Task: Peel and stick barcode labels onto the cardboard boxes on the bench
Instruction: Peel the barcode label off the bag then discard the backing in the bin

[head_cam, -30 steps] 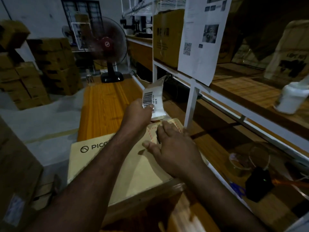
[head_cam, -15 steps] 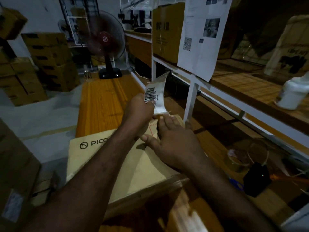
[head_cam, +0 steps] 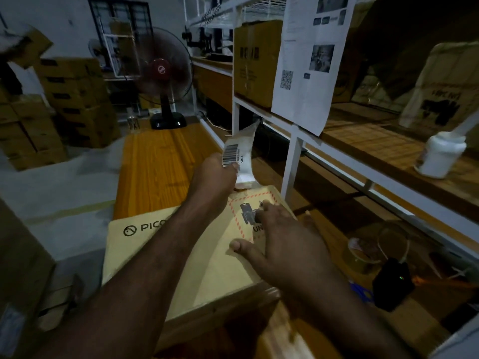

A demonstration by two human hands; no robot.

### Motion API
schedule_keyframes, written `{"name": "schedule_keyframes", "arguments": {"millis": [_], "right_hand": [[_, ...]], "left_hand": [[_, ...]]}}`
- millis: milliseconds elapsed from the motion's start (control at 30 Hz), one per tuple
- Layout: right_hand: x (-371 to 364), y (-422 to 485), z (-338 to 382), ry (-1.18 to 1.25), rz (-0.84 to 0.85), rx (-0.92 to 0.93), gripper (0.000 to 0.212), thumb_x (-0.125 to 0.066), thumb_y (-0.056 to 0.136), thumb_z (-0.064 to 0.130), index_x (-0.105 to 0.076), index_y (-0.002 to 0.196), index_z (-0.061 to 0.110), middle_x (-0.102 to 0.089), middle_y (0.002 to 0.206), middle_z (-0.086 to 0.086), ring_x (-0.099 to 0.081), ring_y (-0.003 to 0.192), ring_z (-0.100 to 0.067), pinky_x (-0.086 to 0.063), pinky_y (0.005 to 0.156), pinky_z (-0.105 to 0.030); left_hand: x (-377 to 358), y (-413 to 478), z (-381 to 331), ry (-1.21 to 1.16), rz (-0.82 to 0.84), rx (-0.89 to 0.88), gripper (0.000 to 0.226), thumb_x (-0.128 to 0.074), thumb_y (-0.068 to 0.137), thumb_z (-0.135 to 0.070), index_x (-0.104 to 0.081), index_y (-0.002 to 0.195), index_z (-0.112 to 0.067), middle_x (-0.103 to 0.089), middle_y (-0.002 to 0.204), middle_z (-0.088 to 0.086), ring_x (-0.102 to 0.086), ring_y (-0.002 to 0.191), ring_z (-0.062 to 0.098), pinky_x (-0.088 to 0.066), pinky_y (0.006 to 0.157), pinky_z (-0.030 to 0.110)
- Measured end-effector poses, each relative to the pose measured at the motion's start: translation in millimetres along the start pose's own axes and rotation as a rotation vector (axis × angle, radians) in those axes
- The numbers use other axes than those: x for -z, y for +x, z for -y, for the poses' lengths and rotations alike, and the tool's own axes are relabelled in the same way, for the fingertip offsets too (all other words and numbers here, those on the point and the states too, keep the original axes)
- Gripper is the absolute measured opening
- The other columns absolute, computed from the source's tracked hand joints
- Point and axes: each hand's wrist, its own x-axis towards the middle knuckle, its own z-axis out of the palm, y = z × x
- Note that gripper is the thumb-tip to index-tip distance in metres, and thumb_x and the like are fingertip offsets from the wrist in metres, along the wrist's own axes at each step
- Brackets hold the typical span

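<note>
- Cardboard box (head_cam: 129, 257) flat on wooden bench (head_cam: 153, 161), logo side up, close to rack post (head_cam: 293, 167) on the right.
- Above box's far edge, left hand (head_cam: 215, 177), thumb and fingers pinching label (head_cam: 237, 154) at its barcode end.
- Label held upright and curled, likely to keep the sticky face off skin and cardboard until aimed.
- Lower end of label close to box's far edge; touching or not, cannot tell.
- On box top, right hand (head_cam: 282, 244) flat, fingers straight and spread, gripping nothing; fingertips resting on red-dashed sticker (head_cam: 246, 216).
- Probably there to steady the box against sliding, and placed ready to smooth the label down.
- Judged step: lining up the label before sticking; not yet stuck on.
- Next move calls for lowering one edge first, then pressing along the strip, to avoid creases and bubbles.
- Risks: curled strip folding onto itself, or landing crooked over the printed sticker.
- Around: fan (head_cam: 162, 73) at bench's far end; stacked cartons (head_cam: 75, 99) beyond on the left; paper sheet (head_cam: 308, 60) hanging from the rack; white jar (head_cam: 440, 156) on a shelf; tape roll (head_cam: 363, 252) and black device (head_cam: 391, 283) right of box.
- Dim light; on label only barcode and "50/4" legible.
</note>
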Motion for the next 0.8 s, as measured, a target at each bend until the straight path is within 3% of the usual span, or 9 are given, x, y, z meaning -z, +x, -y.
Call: {"name": "schedule_keyframes", "arguments": {"millis": [133,200,267,367,467,533,600,700,800], "right_hand": [[-10.9,22.0,16.9,-0.079,-0.042,0.115,0.101,-0.018,0.081,0.087,-0.015,0.157,0.020,-0.008,0.166,-0.006,-0.005,0.152,-0.031,0.000,0.120,-0.052],[-16.9,13.5,21.8,0.016,-0.037,0.234,0.094,-0.023,0.086,0.082,-0.010,0.158,0.023,0.000,0.167,0.000,0.006,0.152,-0.023,0.007,0.120,-0.044],[-21.2,5.7,18.8,0.125,-0.070,0.267,0.083,-0.030,0.088,0.078,-0.022,0.155,0.029,-0.003,0.166,0.010,0.005,0.151,-0.010,0.010,0.121,-0.038],[-23.4,7.3,11.7,0.224,-0.199,0.133,0.065,-0.040,0.088,0.073,-0.043,0.142,0.037,-0.025,0.160,0.020,-0.013,0.148,-0.004,0.002,0.123,-0.045],[-23.9,20.2,6.7,0.199,-0.225,-0.052,0.073,-0.034,0.079,0.084,-0.040,0.137,0.040,-0.020,0.161,0.006,-0.009,0.151,-0.022,-0.006,0.119,-0.061],[-23.6,30.9,3.8,0.213,-0.148,-0.139,0.085,-0.032,0.075,0.089,-0.032,0.143,0.036,-0.008,0.163,-0.002,-0.004,0.150,-0.033,-0.016,0.115,-0.065],[-22.2,42.0,4.5,0.202,-0.085,-0.179,0.094,-0.033,0.073,0.091,-0.025,0.148,0.035,-0.006,0.163,-0.006,-0.012,0.147,-0.038,-0.024,0.111,-0.064],[-18.1,59.1,10.9,0.195,-0.055,-0.203,0.097,-0.039,0.070,0.091,-0.024,0.149,0.035,-0.017,0.160,-0.010,-0.023,0.143,-0.040,-0.028,0.109,-0.063],[-15.1,74.7,16.9,0.220,-0.084,-0.178,0.092,-0.049,0.072,0.085,-0.028,0.147,0.036,-0.025,0.158,-0.008,-0.029,0.140,-0.039,-0.032,0.108,-0.061]], "left_hand": [[5.4,-2.1,-3.6,0.004,-0.024,-0.025,0.023,-0.057,0.098,-0.028,-0.062,0.118,-0.018,-0.067,0.103,-0.004,-0.062,0.079,0.008,-0.046,0.056,0.025],[7.3,-1.7,-4.8,0.049,-0.006,-0.039,0.021,-0.057,0.098,-0.027,-0.061,0.117,-0.019,-0.065,0.100,-0.005,-0.057,0.073,0.001,-0.044,0.053,0.022],[9.2,-3.5,-5.4,-0.046,0.023,-0.039,0.024,-0.058,0.098,-0.023,-0.062,0.120,-0.016,-0.068,0.105,-0.002,-0.061,0.074,0.003,-0.048,0.051,0.023],[28.9,-10.9,-13.7,-0.220,0.008,-0.001,0.023,-0.058,0.098,-0.020,-0.063,0.120,-0.015,-0.072,0.102,0.001,-0.070,0.075,0.010,-0.048,0.045,0.017],[79.0,-27.5,-2.6,-0.114,-0.102,-0.017,0.014,-0.059,0.098,-0.027,-0.067,0.103,-0.017,-0.069,0.084,-0.007,-0.068,0.065,0.001,-0.048,0.049,0.015],[115.4,-45.7,24.7,-0.032,-0.218,0.025,0.020,-0.062,0.093,-0.041,-0.067,0.096,-0.021,-0.070,0.085,-0.003,-0.070,0.075,0.016,-0.056,0.063,0.030],[136.6,-64.3,47.6,-0.042,-0.278,0.091,0.018,-0.063,0.090,-0.042,-0.066,0.092,-0.025,-0.072,0.086,-0.001,-0.071,0.079,0.026,-0.059,0.068,0.046],[141.1,-74.1,67.9,0.008,-0.249,0.185,0.012,-0.059,0.097,-0.029,-0.066,0.097,-0.019,-0.070,0.087,-0.002,-0.068,0.081,0.022,-0.050,0.065,0.032],[140.2,-69.8,68.6,0.080,-0.307,0.160,0.022,-0.057,0.098,-0.033,-0.065,0.110,-0.016,-0.069,0.097,0.001,-0.065,0.084,0.020,-0.047,0.066,0.030]]}}
